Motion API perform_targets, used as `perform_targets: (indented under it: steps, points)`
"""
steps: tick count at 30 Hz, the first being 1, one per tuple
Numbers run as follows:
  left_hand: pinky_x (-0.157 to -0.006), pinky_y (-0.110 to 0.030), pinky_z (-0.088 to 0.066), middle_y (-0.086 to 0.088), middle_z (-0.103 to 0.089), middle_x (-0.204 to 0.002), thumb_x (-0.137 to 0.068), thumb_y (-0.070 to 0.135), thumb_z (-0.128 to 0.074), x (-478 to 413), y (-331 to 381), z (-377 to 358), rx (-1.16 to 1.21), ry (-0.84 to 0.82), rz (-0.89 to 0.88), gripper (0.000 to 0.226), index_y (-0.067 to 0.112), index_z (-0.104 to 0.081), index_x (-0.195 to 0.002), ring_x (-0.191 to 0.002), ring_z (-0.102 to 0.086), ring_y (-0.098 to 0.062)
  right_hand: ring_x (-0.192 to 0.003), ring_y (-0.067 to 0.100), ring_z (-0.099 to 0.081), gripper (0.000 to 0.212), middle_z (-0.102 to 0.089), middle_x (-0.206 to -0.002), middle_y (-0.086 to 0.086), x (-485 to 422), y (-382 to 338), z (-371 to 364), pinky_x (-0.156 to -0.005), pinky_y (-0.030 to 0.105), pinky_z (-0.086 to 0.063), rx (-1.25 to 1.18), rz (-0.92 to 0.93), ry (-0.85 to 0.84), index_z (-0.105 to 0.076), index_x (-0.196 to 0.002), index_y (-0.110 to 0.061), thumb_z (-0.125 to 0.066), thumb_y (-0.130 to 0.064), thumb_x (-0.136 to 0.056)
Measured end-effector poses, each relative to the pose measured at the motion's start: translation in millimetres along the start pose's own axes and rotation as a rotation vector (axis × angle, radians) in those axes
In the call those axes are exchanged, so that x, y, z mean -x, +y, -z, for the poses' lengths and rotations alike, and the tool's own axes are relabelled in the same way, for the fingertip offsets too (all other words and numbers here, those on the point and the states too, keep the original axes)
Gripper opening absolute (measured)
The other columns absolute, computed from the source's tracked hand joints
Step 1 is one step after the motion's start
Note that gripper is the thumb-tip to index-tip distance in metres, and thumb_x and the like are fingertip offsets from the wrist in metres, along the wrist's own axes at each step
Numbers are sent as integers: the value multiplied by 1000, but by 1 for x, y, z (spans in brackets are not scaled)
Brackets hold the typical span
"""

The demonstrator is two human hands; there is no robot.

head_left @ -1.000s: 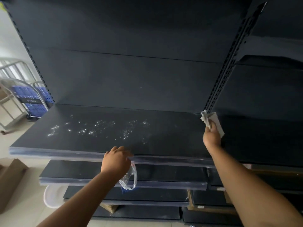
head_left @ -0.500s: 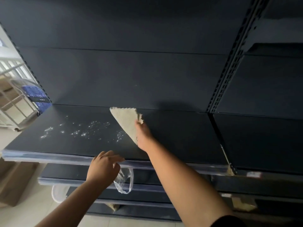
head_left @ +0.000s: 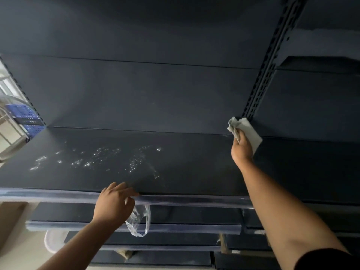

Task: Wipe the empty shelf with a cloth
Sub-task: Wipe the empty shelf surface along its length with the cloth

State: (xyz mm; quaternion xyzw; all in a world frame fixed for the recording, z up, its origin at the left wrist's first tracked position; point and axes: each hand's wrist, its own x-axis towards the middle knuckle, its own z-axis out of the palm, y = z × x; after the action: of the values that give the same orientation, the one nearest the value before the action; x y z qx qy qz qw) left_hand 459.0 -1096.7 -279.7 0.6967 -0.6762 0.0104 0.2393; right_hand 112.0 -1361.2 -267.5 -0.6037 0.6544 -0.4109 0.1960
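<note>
The empty dark shelf (head_left: 191, 168) runs across the view, with shiny wet droplets (head_left: 97, 156) over its left half. My right hand (head_left: 241, 149) grips a pale grey cloth (head_left: 247, 130) at the shelf's back right corner, beside the slotted upright. My left hand (head_left: 114, 204) rests on the shelf's front edge, fingers curled over the rail, and a crumpled clear plastic bag (head_left: 139, 221) hangs from under it.
A slotted metal upright (head_left: 266, 61) divides this bay from the one on the right. Lower dark shelves (head_left: 175, 215) step out below. A blue crate (head_left: 25, 117) on a metal rack stands at the left. A cardboard box (head_left: 9, 217) sits on the floor.
My right hand swept the cloth from the back right corner to the shelf's middle, then back to the right corner. My left hand stayed on the front edge.
</note>
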Motion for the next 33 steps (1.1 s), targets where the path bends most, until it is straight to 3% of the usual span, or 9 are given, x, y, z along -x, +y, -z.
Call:
perform_targets:
  steps: [4,8,11,15,20,23,27,31,33]
  points:
    - [-53,-30,-44,12,-58,-66,-71,28,-39,-2,-5,-1,38,17,-10,35,29,-74,-72,-62,-54,-21,-114,36,-53,41,-58,-125,12,-2,3,-30,-97,45,-43,556,-35,-214,-48,-132,-27,-28,-40,-99]
    - [-55,-30,-46,17,-53,-66,-70,27,-41,-2,-10,-4,72,20,-25,34,31,-74,-73,-62,-52,-19,-120,35,-50,40,-54,-134,11,7,-42,-83,-101,43,-41,602,207,-341,-51,-131,-27,-35,-40,-97]
    - [-57,-31,-48,16,-57,-68,-71,27,-41,-4,-11,-4,73,11,-29,34,31,-75,-75,-63,-53,-18,-119,34,-53,37,-56,-134,12,31,-95,-127,-100,37,-42,267,171,-500,-52,-130,-23,-38,-35,-98]
    - [-57,-31,-48,16,-60,-70,-72,25,-40,-3,-12,-3,75,-16,-36,35,31,-74,-77,-65,-53,-18,-127,21,-48,43,-50,-142,6,73,-160,-160,-101,27,-37,-561,-258,-584,-45,-136,-18,-41,-37,-98]
    - [-58,-31,-49,15,-61,-72,-70,9,-60,-3,-14,1,63,-96,-7,30,32,-75,-81,-67,-53,-18,-117,27,-57,30,-58,-129,3,76,-174,-136,-103,50,-45,-946,-509,-547,-53,-117,-25,-45,-44,-95]
    - [-66,-33,-49,13,-64,-80,-74,8,-65,-5,-16,2,53,-150,8,31,34,-74,-88,-78,-55,-19,-107,27,-63,28,-64,-122,7,58,-156,-95,-97,48,-50,-847,-486,-296,-57,-116,-23,-47,-39,-95]
    - [-73,-30,-45,13,-64,-89,-80,15,-56,-5,-17,5,64,-192,6,32,35,-72,-99,-87,-52,-16,-114,28,-58,35,-60,-130,14,52,-107,-30,-90,27,-41,-472,-254,19,-54,-128,-15,-47,-28,-97]
    - [-80,-28,-44,12,-63,-101,-84,17,-49,-6,-24,6,83,-228,-39,37,35,-67,-111,-96,-49,-14,-94,29,-58,37,-62,-117,12,76,-51,-3,-81,34,-43,-24,-143,-68,-47,-134,-24,-38,-31,-99]
    - [-84,-27,-44,10,-61,-106,-85,17,-49,-5,-31,8,82,-241,-66,38,34,-64,-116,-100,-49,-15,-102,34,-58,39,-60,-122,15,99,-35,-13,-87,39,-45,190,-129,-235,-45,-137,-21,-36,-29,-100]
